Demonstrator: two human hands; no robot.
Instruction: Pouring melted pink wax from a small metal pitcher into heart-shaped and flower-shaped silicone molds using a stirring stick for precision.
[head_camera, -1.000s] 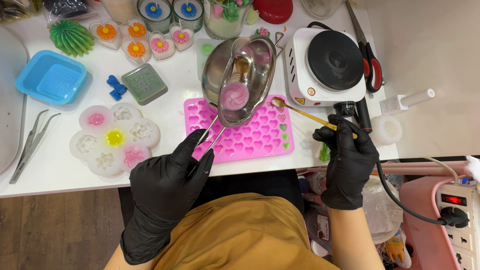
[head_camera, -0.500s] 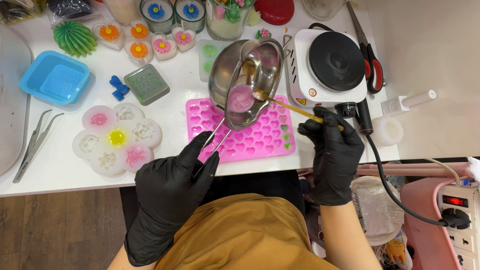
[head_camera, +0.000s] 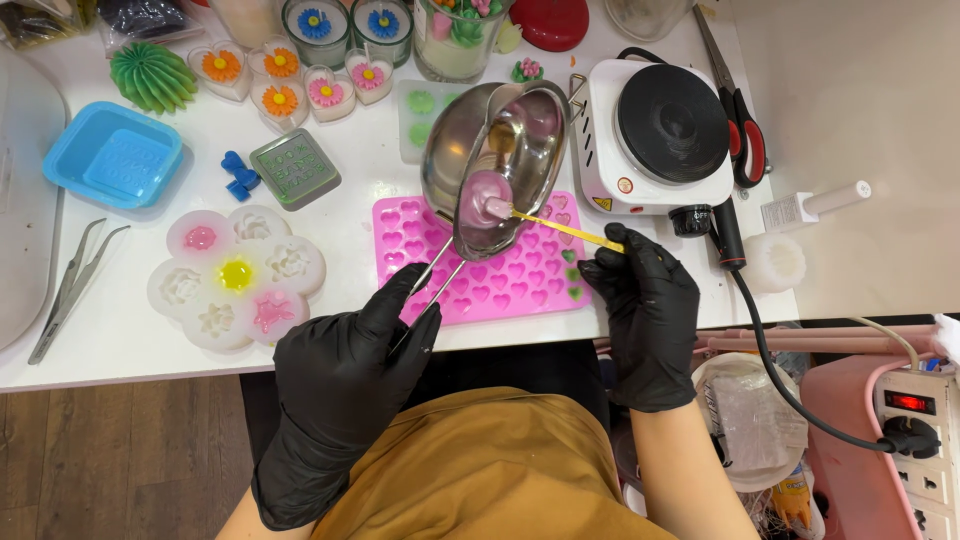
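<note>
My left hand (head_camera: 345, 365), in a black glove, grips the wire handle of a small steel melting pot (head_camera: 497, 160) and holds it tilted above a pink heart-cavity mould (head_camera: 480, 275). Pink melted wax (head_camera: 484, 195) pools at the pot's lower lip. My right hand (head_camera: 645, 300), also gloved in black, pinches a thin yellow stick (head_camera: 565, 228) whose tip sits in the pink wax at the lip. The pot hides part of the mould's upper cavities.
A white single-burner hot plate (head_camera: 655, 125) stands right of the pot, its black cable (head_camera: 775, 360) running to a power strip (head_camera: 915, 420). Scissors (head_camera: 735, 110), a flower-shaped white mould (head_camera: 235, 275), a blue square mould (head_camera: 115, 160), tweezers (head_camera: 70, 285) and flower candles (head_camera: 280, 75) lie about.
The pot has tipped further toward me over the pink mould. My right hand has brought the stick's tip from beside the pot into the wax at its lip.
</note>
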